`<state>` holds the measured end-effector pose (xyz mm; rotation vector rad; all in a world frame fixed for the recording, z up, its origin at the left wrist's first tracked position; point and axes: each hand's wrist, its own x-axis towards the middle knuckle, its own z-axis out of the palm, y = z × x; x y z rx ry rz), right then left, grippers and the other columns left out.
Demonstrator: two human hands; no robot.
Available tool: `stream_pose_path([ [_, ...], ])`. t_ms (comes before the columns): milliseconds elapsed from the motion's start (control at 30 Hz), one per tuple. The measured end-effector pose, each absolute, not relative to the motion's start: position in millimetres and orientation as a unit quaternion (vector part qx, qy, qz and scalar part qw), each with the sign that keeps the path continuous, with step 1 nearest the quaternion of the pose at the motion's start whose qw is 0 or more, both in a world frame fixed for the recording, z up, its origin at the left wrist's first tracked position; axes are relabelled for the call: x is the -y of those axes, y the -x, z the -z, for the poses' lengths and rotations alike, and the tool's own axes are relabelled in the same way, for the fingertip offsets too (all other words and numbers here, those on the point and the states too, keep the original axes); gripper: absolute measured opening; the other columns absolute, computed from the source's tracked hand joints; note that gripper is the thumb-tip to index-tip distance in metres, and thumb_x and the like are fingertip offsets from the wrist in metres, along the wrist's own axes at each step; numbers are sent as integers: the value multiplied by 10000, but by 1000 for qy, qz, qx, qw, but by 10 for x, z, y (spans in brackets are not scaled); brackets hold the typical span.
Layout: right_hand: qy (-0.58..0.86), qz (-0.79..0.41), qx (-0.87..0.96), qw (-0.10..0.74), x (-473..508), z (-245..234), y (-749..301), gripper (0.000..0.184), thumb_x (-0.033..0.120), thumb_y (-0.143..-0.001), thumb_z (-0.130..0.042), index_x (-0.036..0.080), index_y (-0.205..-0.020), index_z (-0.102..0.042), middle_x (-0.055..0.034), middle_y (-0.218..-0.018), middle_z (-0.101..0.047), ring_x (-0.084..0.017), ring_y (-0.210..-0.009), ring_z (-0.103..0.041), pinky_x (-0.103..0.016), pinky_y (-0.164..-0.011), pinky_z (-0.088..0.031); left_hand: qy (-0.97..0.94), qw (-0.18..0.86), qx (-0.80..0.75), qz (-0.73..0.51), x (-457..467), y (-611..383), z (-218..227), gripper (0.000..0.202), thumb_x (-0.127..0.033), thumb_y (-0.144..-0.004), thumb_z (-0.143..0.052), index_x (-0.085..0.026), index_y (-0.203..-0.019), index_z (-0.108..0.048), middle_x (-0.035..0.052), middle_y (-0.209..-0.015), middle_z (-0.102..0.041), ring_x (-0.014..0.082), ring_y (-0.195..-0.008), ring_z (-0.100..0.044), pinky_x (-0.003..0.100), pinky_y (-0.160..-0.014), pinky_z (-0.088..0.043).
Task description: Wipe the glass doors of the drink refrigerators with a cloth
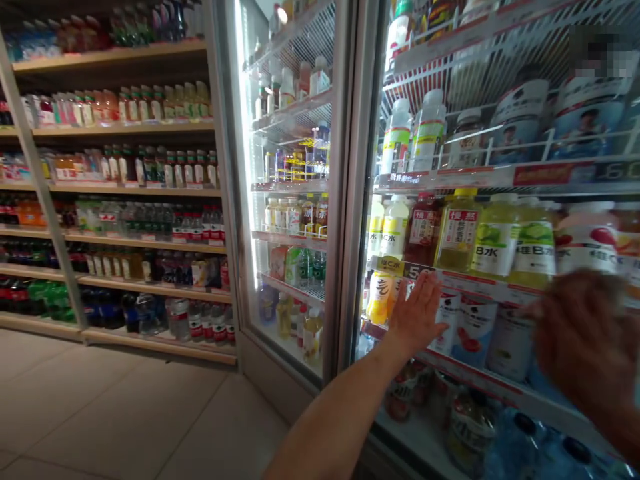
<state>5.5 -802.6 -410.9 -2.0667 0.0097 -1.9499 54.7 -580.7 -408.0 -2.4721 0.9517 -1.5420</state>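
Note:
My left hand [416, 313] reaches toward the glass fridge door with its fingers stretched out and nothing in it. Behind its fingers are an orange drink bottle [381, 297] and a price tag [388, 267]; whether the hand touches the glass I cannot tell. My right hand [583, 347] is at the right, smeared by motion, its fingers unclear. Blue-and-white cartons [473, 330] stand between the two hands, behind the glass. Above them is a shelf of yellow-green drink bottles [496, 237] and a yellow-capped bottle [457, 230].
A metal door frame [350, 173] separates this fridge door from another lit glass door [295, 220] at its left. Farther left, wooden shelves [145, 127] carry rows of bottles. Large blue-tinted bottles [520, 443] sit low at the right. Tiled floor [145, 407] lies in front.

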Motion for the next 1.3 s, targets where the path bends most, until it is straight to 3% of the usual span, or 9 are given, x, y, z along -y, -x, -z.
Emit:
stream_pose_path([
  [133, 818, 557, 145, -1, 8061, 4214, 225, 460, 334, -846, -344, 319, -1283, -485, -48, -1264, -575, -156, -1302, -377, -422, -1117, -191, 808, 45, -332, 484, 5791, -497, 4202, 827, -547, -802, -519, -80, -1412, -214, 127, -1518, -131, 241, -1407, -57, 488, -1109, -227],
  [267, 744, 666, -41, 28, 8259, 3928, 396, 483, 295, -861, -379, 104, -1293, -481, -168, -1391, -418, -252, -1368, -262, -507, -1110, -140, 813, 5, -345, 470, 5716, -533, 4291, 831, -518, -789, -562, -80, -1406, -219, 170, -1473, -264, 241, -1398, -140, 496, -1101, -239],
  [333, 713, 699, -53, 3, 8240, 3884, 347, 478, 263, -861, -389, 70, -1290, -474, -191, -1408, -382, -273, -1381, -219, -524, -1100, -146, 809, -18, -346, 475, 5709, -563, 4300, 819, -500, -785, -578, -75, -1398, -240, 182, -1455, -298, 249, -1391, -172, 501, -1099, -241],
  [533, 763, 603, 156, -171, 8177, 4316, 209, 510, 172, -836, -466, 222, -1340, -406, -59, -1324, -522, -152, -1380, -230, -414, -1143, -132, 803, -41, -341, 487, 5703, -582, 4308, 775, -456, -782, -604, -82, -1382, -286, 172, -1448, -318, 259, -1377, -215, 496, -1114, -200],
  [767, 694, 714, -60, -67, 8675, 4253, 445, 554, 214, -865, -416, 149, -1403, -305, -151, -1468, -292, -269, -1389, -196, -526, -1096, -170, 802, -45, -338, 490, 5670, -638, 4429, 829, -473, -761, -622, -89, -1400, -259, 188, -1444, -317, 271, -1378, -205, 479, -1121, -177],
  [867, 739, 657, 69, -131, 8315, 4359, 292, 550, 179, -846, -437, 171, -1387, -336, -107, -1444, -358, -212, -1403, -157, -454, -1126, -167, 801, -52, -335, 494, 5683, -624, 4429, 826, -471, -783, -595, -93, -1416, -223, 187, -1445, -315, 266, -1378, -207, 474, -1123, -169],
  [967, 766, 593, 163, -187, 8204, 4483, 267, 510, 158, -840, -452, 221, -1343, -399, -59, -1352, -492, -161, -1386, -217, -422, -1146, -128, 798, -57, -334, 498, 5655, -594, 4458, 819, -467, -804, -566, -109, -1431, -179, 173, -1446, -322, 256, -1377, -215, 475, -1126, -158],
  [1167, 677, 727, -96, -66, 8836, 4419, 502, 524, 227, -871, -418, 138, -1383, -345, -177, -1439, -337, -268, -1375, -237, -516, -1097, -184, 799, -34, -332, 501, 5553, -628, 4635, 778, -432, -830, -535, -87, -1430, -179, 187, -1436, -330, 265, -1366, -241, 473, -1117, -183],
  [1300, 722, 685, 9, -96, 8384, 4514, 311, 561, 194, -856, -442, 171, -1401, -311, -142, -1438, -356, -239, -1393, -190, -469, -1106, -198, 804, -35, -325, 497, 5558, -643, 4665, 790, -428, -826, -543, -88, -1432, -167, 187, -1438, -325, 264, -1367, -236, 470, -1115, -191],
])
